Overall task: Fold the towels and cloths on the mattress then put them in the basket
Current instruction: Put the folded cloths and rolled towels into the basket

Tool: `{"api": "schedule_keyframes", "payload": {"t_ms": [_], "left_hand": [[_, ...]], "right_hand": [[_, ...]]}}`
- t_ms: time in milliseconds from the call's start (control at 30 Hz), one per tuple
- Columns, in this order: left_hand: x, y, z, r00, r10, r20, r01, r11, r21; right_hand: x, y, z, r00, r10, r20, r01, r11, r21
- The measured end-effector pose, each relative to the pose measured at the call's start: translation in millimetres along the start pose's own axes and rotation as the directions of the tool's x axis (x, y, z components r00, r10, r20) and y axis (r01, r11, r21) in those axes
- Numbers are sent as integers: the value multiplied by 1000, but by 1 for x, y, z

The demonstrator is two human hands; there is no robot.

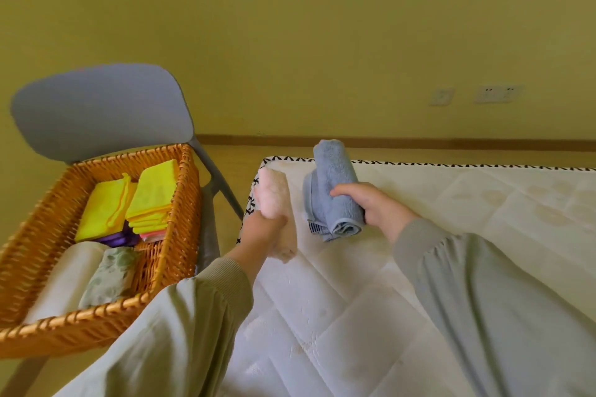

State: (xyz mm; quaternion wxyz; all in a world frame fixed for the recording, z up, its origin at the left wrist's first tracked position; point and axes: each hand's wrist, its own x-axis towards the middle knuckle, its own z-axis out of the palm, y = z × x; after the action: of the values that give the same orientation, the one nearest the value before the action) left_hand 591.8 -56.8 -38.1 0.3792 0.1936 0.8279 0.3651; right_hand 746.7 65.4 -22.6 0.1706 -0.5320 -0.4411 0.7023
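Head camera looks down on two rolled towels, each held up over the far left corner of the mattress (354,316). The pink towel (272,193) is in the left hand (263,229), fingers wrapped round its middle, with the roll's long axis running away from the person. The blue towel (335,190) is in the right hand (371,203), gripped the same way round its near half, long axis also pointing away and tilted a little left. The two rolls are close but apart.

The basket (187,203) stands to the left of both hands, on a grey chair (96,113) just beside the mattress edge. The left hand with the pink roll is the nearer one, so it would likely go in first. The right hand has to cross over the left arm's side to reach.

Inside the basket, folded yellow cloths (151,196) fill the far end, and a white towel (71,274) and a leaf-patterned cloth (111,274) lie lengthwise at the near end. A bare strip shows along the right wall. The wicker wall nearest the hands is the only thing to clear.
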Motion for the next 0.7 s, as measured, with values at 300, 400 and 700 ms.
{"api": "schedule_keyframes", "payload": {"t_ms": [300,400,700], "left_hand": [[-12,12,-110,989,-86,122,127,914,-385],[-20,12,-153,966,31,256,125,811,-572],[-25,-25,-268,979,190,-70,-201,882,-426]], "right_hand": [[-78,-57,73,921,-120,370,75,988,135],[-87,-58,115,913,-76,400,66,997,38],[-111,-50,290,881,-182,436,254,960,-114]]}}
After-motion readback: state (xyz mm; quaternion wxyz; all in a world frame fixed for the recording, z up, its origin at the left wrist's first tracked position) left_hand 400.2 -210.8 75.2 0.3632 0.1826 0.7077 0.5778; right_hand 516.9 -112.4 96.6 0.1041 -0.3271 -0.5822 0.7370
